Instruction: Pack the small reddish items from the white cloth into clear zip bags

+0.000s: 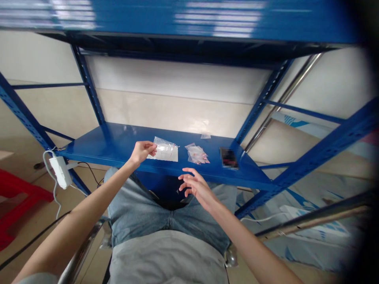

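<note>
My left hand is closed in a pinch on the left edge of a clear plastic bag. The bag lies over a white sheet on the blue shelf. In front of the shelf's edge, my right hand hangs in the air with its fingers apart and nothing in them. Just beyond it on the shelf lies a pile of small clear bags with reddish marks or contents too small to make out.
A dark, blurred flat object lies right of the pile. One small clear piece sits near the shelf's back edge. A white power strip hangs at the left. Blue posts and an upper shelf frame the space.
</note>
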### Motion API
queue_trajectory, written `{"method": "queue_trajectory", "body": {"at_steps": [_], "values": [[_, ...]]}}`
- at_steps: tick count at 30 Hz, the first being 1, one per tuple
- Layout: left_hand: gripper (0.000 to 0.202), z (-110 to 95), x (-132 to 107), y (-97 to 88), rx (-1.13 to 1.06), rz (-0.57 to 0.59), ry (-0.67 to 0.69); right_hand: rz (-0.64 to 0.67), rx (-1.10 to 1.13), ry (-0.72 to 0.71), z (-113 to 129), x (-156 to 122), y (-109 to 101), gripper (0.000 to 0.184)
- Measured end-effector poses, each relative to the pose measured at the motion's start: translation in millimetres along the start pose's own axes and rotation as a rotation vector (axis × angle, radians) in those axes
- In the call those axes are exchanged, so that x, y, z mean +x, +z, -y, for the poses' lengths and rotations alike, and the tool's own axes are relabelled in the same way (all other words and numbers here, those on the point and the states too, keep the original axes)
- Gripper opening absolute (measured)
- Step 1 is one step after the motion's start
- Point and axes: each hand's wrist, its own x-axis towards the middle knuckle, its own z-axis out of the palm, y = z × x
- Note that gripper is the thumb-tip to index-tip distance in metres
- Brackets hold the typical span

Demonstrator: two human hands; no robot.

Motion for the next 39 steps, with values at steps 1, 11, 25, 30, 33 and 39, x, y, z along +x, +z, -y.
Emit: {"method": "queue_trajectory", "body": {"at_steps": [1,11,25,30,33,39], "values": [[0.027,-2.0,17.0,-3.2,0.154,0.049,0.058,-0.002,-0.004,0.0,-0.4,-1.1,0.8,0.041],[0.014,-18.8,117.1,6.3,0.784,0.409,0.309,0.014,-0.109,0.062,-2.1,-7.7,10.3,0.035],[0.022,-11.6,130.9,-3.2,1.032,0.623,0.413,0.109,-0.189,0.064,-10.1,-4.4,11.8,0.021],[0.019,-12.6,128.3,-5.5,1.022,0.605,0.395,0.119,-0.203,0.072,-9.4,-5.3,13.6,0.019],[0.018,-17.1,128.2,-5.2,1.004,0.592,0.379,0.131,-0.218,0.075,-9.6,-5.9,14.5,0.018],[0.016,-25.9,139.3,-14.5,0.931,0.563,0.33,0.13,-0.222,0.07,-10.6,-5.6,14.3,0.016]]}}
